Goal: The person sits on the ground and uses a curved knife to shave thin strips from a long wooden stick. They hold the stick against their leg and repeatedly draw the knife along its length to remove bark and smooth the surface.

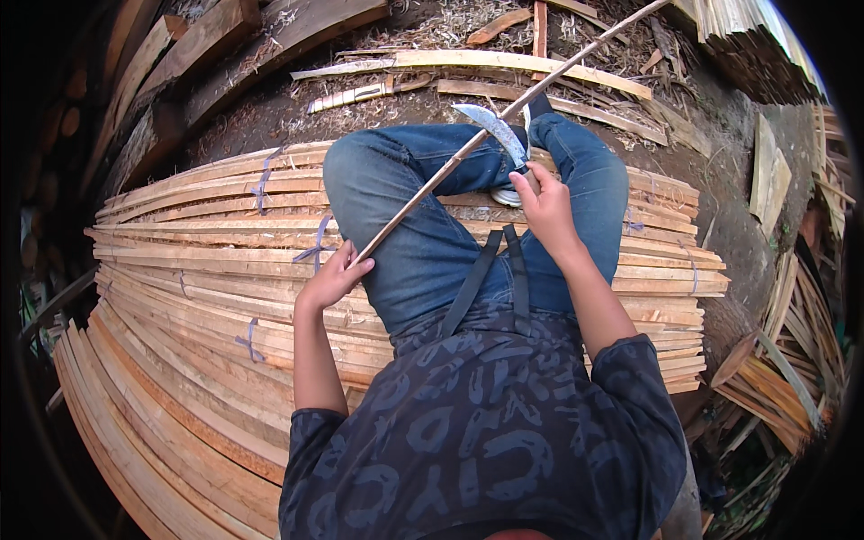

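My left hand (331, 277) is closed around the near end of a long, thin wooden stick (416, 198), beside my left thigh. From there the stick slants over my lap toward the upper right edge of the view. In my right hand (547, 211) is the handle of a sickle with a short curved blade (500, 131). The blade's inner curve faces down and left, and it crosses the stick between my knees. Whether its edge touches the wood, I cannot tell. Under my legs lie bundles of long sawn slats (225, 229), tied with purple strips (261, 184).
Ahead on the ground are shavings, loose slats (522, 60) and a pale sheath-like piece (349, 97). Heavy timbers (211, 67) lie at far left. A stack of thin strips (751, 40) stands at far right, with split offcuts (792, 351) lower down.
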`<state>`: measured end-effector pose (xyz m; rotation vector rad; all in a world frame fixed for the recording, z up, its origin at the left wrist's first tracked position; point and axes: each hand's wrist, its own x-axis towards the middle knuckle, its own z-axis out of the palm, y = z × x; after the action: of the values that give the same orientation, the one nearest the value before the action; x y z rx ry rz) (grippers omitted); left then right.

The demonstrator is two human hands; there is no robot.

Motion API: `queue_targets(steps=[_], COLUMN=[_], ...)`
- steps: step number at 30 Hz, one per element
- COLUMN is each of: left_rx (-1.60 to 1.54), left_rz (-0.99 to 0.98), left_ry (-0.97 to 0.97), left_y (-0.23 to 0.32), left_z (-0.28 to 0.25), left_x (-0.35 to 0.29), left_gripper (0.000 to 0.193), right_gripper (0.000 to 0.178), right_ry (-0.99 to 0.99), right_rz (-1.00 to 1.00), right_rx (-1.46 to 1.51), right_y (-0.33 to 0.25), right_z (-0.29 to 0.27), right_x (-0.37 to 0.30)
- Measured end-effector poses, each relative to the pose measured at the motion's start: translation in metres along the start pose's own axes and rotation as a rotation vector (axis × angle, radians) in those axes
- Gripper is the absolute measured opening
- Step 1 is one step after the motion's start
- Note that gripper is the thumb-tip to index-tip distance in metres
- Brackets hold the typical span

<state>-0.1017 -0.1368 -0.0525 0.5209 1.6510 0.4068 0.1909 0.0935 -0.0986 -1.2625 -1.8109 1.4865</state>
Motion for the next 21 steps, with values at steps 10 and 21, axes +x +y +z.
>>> queue_targets(steps=[10,21], left_rx=[0.034,0.024], left_rz=[-0.016,-0.027], left_ry=[0.014,0.027], left_y=[-0.001,0.002], left_z=[0.001,0.003], left_x=[0.001,0.000], left_gripper=[0.038,0.039], right_gripper=[0.024,0.022], right_ry=[0.186,-0.136], right_rz=[-0.056,0.102], right_rx=[-0.145,0.044], right_y=[0.000,0.005], right_z=[-0.053,-0.020], right_x=[0.021,0.007])
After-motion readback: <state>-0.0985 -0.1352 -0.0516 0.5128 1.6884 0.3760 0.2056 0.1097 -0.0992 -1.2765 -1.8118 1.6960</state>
